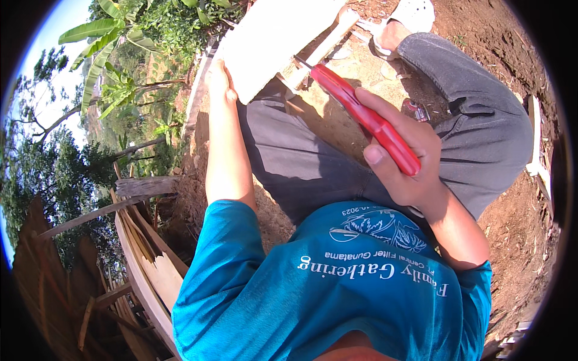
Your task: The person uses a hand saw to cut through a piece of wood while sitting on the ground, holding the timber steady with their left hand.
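While the left hand (220,81) grips the flat, pale wooden board (271,48), upper centre, right hand (426,153) wraps the slim red-handled tool (364,117); best keep board braced.

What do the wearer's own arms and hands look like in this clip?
Short, plain teal-blue sleeves of a T-shirt with white chest print cover the upper arms. Both forearms are bare. No glove, watch or bracelet shows on the left hand or right hand; the left fingers are partly hidden.
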### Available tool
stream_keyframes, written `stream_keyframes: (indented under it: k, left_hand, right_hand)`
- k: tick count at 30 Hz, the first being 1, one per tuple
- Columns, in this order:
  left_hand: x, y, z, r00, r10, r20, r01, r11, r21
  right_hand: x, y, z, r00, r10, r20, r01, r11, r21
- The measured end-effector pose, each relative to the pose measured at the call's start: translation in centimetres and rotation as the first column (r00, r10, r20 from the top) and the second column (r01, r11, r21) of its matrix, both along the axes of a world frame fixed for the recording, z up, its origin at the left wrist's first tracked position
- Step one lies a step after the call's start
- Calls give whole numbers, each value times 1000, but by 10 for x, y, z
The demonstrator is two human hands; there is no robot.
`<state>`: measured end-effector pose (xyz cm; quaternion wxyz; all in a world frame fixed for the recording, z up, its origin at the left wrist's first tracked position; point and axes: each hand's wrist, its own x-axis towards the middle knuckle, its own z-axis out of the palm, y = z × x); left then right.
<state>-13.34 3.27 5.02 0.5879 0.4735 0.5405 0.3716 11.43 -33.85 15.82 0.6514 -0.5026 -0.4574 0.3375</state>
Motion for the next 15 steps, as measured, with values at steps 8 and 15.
stream_keyframes:
  k: [8, 15]
  left_hand:
    - [-24, 4, -20, 997, 57, 48, -54, 997, -57]
    - [-30, 18, -29, 993, 106, 49, -96, 980, -176]
  right_hand:
    - [-51, 68, -28, 1000, 9, 11, -9, 999, 33]
    - [-60, 100, -46, 998, 53, 21, -54, 998, 14]
